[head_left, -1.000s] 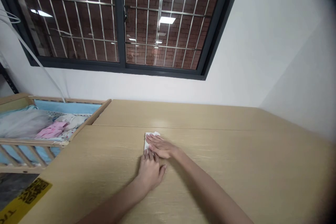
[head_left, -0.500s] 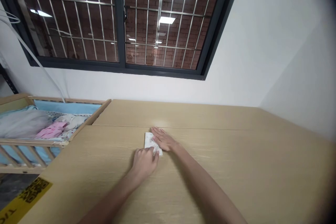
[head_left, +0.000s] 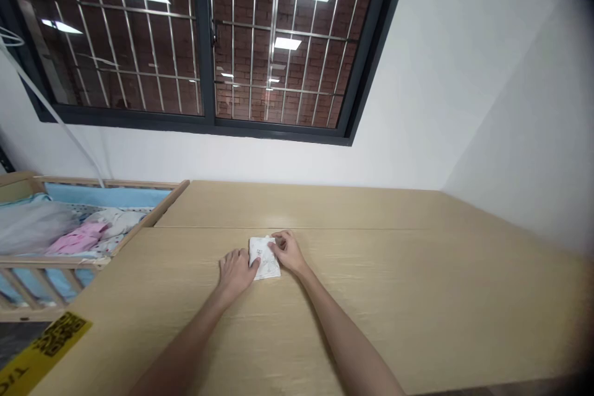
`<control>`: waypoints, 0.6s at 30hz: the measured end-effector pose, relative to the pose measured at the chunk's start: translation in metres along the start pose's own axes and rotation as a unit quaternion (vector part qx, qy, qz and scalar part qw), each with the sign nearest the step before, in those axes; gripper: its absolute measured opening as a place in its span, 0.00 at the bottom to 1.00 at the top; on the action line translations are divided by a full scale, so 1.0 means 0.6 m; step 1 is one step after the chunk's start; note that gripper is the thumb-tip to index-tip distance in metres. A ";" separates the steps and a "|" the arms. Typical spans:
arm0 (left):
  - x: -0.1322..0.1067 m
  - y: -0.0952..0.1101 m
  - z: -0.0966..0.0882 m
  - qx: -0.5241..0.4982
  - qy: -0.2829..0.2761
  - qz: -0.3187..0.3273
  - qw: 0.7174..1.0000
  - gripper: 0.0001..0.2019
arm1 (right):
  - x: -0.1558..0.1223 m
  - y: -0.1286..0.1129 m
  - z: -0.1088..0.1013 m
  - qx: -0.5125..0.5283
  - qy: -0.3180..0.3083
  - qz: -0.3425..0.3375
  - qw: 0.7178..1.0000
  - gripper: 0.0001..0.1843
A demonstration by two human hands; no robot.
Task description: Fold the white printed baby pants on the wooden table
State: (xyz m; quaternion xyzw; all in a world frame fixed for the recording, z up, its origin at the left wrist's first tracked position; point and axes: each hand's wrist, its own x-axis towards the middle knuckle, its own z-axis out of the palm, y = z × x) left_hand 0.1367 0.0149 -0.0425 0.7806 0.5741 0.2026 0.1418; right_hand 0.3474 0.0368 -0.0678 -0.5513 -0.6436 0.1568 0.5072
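A small folded white cloth (head_left: 264, 258) with a faint printed pattern lies flat on the wooden tabletop (head_left: 371, 297). My left hand (head_left: 236, 273) rests palm down at its left side, fingers laid on the table and thumb touching the cloth's left edge. At the upper right corner of the cloth, my right hand (head_left: 288, 252) has its thumb and forefinger bent together on the edge in a pinch. Whether the fabric is a diaper or a small garment cannot be made out.
A wooden crib (head_left: 83, 263) with blue lining stands left of the table, holding a pink cloth (head_left: 80, 237) and other bedding. A yellow label (head_left: 51, 346) with a printed code is stuck at the table's left front. Behind are a white wall and a barred window (head_left: 208, 43).
My left hand has moved left off the cloth's lower part to its left side. My right hand has gone from lying flat to pinching the upper right corner, so more cloth shows.
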 end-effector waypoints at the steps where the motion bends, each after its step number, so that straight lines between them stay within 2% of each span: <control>1: 0.002 -0.001 0.004 -0.017 -0.003 0.005 1.000 0.17 | -0.003 -0.004 0.003 -0.003 -0.005 -0.003 1.000 0.16; 5: 0.014 -0.003 0.010 -0.105 -0.024 0.015 0.994 0.11 | -0.013 -0.022 0.016 0.009 -0.001 0.025 1.000 0.12; 7: 0.011 -0.006 -0.005 -0.158 -0.039 0.026 0.986 0.11 | -0.024 -0.042 0.023 0.044 -0.013 0.052 0.998 0.11; 9: -0.010 -0.019 -0.036 -0.209 -0.047 0.044 0.976 0.13 | -0.044 -0.075 0.030 0.082 -0.047 0.071 0.993 0.11; 12: -0.088 -0.065 -0.102 -0.289 -0.032 0.079 0.954 0.18 | -0.092 -0.154 0.049 0.138 -0.135 0.088 0.977 0.12; 15: -0.209 -0.132 -0.161 -0.291 -0.054 0.057 0.953 0.23 | -0.154 -0.254 0.079 0.174 -0.254 0.076 0.948 0.12; 16: -0.249 -0.152 -0.174 -0.277 -0.051 0.040 0.959 0.26 | -0.174 -0.287 0.090 0.168 -0.335 0.059 0.925 0.12; 17: -0.286 -0.170 -0.185 -0.254 -0.042 0.021 0.966 0.27 | -0.193 -0.317 0.099 0.162 -0.427 0.039 0.889 0.13; 18: -0.317 -0.182 -0.192 -0.222 0.000 -0.015 0.975 0.25 | -0.210 -0.345 0.106 0.156 -0.482 0.023 0.862 0.13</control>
